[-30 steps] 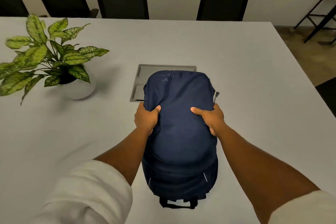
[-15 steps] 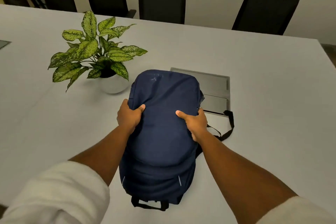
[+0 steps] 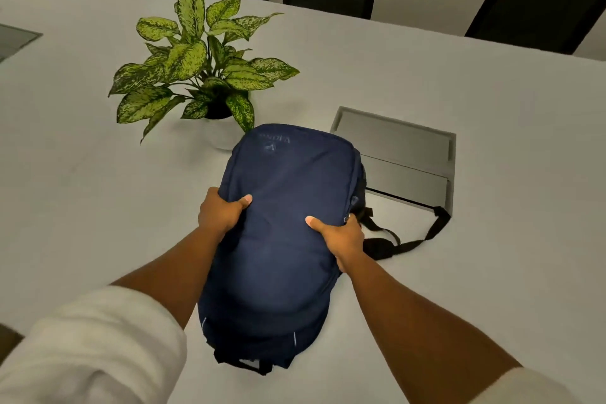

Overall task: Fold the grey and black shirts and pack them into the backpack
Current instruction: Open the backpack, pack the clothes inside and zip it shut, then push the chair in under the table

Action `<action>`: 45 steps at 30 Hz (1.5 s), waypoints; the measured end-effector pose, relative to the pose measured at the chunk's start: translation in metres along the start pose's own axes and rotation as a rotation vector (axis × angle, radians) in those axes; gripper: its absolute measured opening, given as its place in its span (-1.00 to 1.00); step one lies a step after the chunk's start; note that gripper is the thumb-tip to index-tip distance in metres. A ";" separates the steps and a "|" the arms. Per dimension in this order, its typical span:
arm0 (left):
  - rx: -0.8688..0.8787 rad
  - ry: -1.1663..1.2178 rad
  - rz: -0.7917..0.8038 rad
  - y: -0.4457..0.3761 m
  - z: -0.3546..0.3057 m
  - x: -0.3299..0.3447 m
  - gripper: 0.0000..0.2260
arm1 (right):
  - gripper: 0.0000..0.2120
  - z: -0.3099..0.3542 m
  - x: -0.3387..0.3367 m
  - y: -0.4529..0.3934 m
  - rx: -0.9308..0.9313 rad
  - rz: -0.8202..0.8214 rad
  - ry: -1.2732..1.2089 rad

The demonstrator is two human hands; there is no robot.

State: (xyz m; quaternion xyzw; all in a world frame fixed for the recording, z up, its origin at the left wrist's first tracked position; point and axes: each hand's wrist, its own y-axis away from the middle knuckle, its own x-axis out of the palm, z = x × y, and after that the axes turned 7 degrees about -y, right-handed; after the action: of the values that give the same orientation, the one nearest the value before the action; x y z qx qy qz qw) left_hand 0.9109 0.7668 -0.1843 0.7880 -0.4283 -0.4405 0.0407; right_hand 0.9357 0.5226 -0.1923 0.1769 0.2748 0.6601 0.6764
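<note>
**Both hands grip the backpack on the table**

The dark blue backpack lies flat on the white table, front panel up, its top end pointing away and its black carry loop at the near edge. It looks closed; no shirts can be seen.

The left hand grips the bag's left side, thumb pressed on the front fabric and the fingers curled round the edge. The right hand grips the right side the same way, thumb on top and fingers wrapped out of sight beneath.

A black strap trails from the bag's right side across the table. Just beyond it, to the right, a grey metal hatch is set into the tabletop. To the far left, close to the bag's top corner, stands a leafy plant in a white pot. Black chairs line the far side.
</note>
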 end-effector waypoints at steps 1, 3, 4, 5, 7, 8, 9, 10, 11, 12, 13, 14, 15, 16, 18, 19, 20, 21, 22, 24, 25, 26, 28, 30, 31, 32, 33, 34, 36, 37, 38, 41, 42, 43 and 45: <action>-0.009 -0.014 -0.005 -0.001 -0.002 0.000 -0.36 | -0.10 0.001 0.000 0.000 -0.007 -0.015 0.011; 0.011 -0.102 -0.091 -0.002 -0.006 0.003 -0.31 | -0.01 0.005 0.006 0.000 -0.043 -0.074 0.087; 0.042 -0.186 -0.160 0.000 -0.007 0.007 -0.28 | 0.05 0.007 0.010 0.000 -0.083 -0.130 0.173; 0.100 -0.273 -0.217 0.003 -0.009 0.013 -0.25 | 0.09 0.009 0.015 0.002 -0.141 -0.191 0.297; 0.271 -0.391 -0.247 0.015 -0.012 0.028 -0.23 | 0.04 0.012 0.023 0.009 -0.338 -0.278 0.599; 0.359 -0.426 -0.228 0.020 -0.014 0.036 -0.24 | -0.05 0.014 0.026 0.012 -0.457 -0.273 0.738; 0.434 -0.459 -0.204 0.024 -0.015 0.045 -0.26 | -0.15 0.014 0.028 0.013 -0.572 -0.230 0.855; 0.493 -0.495 -0.186 0.029 -0.017 0.053 -0.29 | -0.26 0.014 0.030 0.014 -0.658 -0.160 0.951; 0.540 -0.527 -0.170 0.032 -0.017 0.061 -0.32 | -0.35 0.011 0.030 0.013 -0.701 -0.084 1.021; 0.578 -0.550 -0.160 0.035 -0.017 0.067 -0.36 | -0.41 0.008 0.030 0.012 -0.708 -0.018 1.076; 0.605 -0.565 -0.147 0.038 -0.017 0.074 -0.40 | -0.45 0.003 0.029 0.010 -0.694 0.030 1.120; 0.619 -0.574 -0.132 0.040 -0.017 0.079 -0.44 | -0.47 -0.002 0.027 0.008 -0.672 0.057 1.152; 0.622 -0.588 -0.121 0.042 -0.016 0.084 -0.46 | -0.47 -0.006 0.025 0.007 -0.652 0.067 1.170; 0.618 -0.607 -0.108 0.043 -0.015 0.088 -0.47 | -0.46 -0.010 0.022 0.006 -0.631 0.069 1.175; 0.610 -0.640 -0.090 0.043 -0.013 0.092 -0.47 | -0.44 -0.017 0.016 0.004 -0.570 0.076 1.153; 0.606 -0.653 -0.080 0.043 -0.012 0.093 -0.47 | -0.42 -0.019 0.014 0.003 -0.533 0.087 1.132; 0.602 -0.671 -0.069 0.042 -0.012 0.093 -0.46 | -0.40 -0.019 0.012 0.002 -0.500 0.101 1.113; 0.597 -0.692 -0.057 0.042 -0.013 0.093 -0.46 | -0.39 -0.018 0.011 0.001 -0.477 0.117 1.104; 0.591 -0.706 -0.049 0.042 -0.014 0.093 -0.46 | -0.39 -0.016 0.011 0.000 -0.465 0.133 1.106; 0.577 -0.711 -0.041 0.043 -0.019 0.092 -0.46 | -0.37 -0.012 0.009 -0.001 -0.470 0.162 1.110; 0.575 -0.709 -0.041 0.044 -0.021 0.091 -0.46 | -0.37 -0.011 0.007 -0.001 -0.485 0.170 1.103; 0.587 -0.709 -0.041 0.047 -0.023 0.091 -0.46 | -0.37 -0.010 0.003 -0.001 -0.508 0.170 1.088; 0.633 -0.714 -0.033 0.052 -0.028 0.090 -0.47 | -0.37 -0.010 -0.006 0.001 -0.560 0.150 1.057; 0.683 -0.714 -0.025 0.059 -0.035 0.092 -0.48 | -0.38 -0.008 -0.017 0.004 -0.591 0.114 1.040; 0.709 -0.721 -0.022 0.063 -0.040 0.093 -0.48 | -0.38 -0.007 -0.024 0.007 -0.596 0.090 1.035; 0.729 -0.731 -0.019 0.067 -0.044 0.094 -0.48 | -0.38 -0.005 -0.030 0.009 -0.596 0.072 1.034; 0.750 -0.742 -0.017 0.072 -0.049 0.096 -0.48 | -0.38 -0.002 -0.039 0.012 -0.594 0.050 1.033; 0.764 -0.753 -0.016 0.077 -0.054 0.097 -0.48 | -0.38 0.001 -0.048 0.015 -0.594 0.027 1.037; 0.794 -0.784 -0.016 0.088 -0.064 0.101 -0.48 | -0.38 0.006 -0.066 0.021 -0.599 -0.030 1.049; 0.812 -0.797 -0.012 0.095 -0.069 0.102 -0.48 | -0.39 0.008 -0.076 0.024 -0.599 -0.057 1.047; 0.834 -0.804 -0.008 0.103 -0.075 0.105 -0.47 | -0.39 0.010 -0.087 0.028 -0.597 -0.089 1.038; 0.907 -0.830 0.011 0.130 -0.091 0.114 -0.47 | -0.39 0.012 -0.119 0.039 -0.585 -0.183 1.044; 0.934 -0.844 0.017 0.140 -0.096 0.118 -0.47 | -0.39 0.012 -0.129 0.044 -0.575 -0.212 1.057; 0.958 -0.851 0.025 0.148 -0.101 0.121 -0.46 | -0.39 0.012 -0.138 0.050 -0.558 -0.233 1.062; 1.008 -0.842 0.042 0.167 -0.109 0.130 -0.45 | -0.38 0.011 -0.160 0.062 -0.518 -0.275 1.051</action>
State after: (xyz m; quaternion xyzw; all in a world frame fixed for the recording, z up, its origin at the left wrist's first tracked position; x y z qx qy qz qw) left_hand 0.9158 0.5348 -0.1299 0.4623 -0.5768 -0.4557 -0.4959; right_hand 0.8972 0.3697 -0.1243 -0.3808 0.4227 0.6111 0.5504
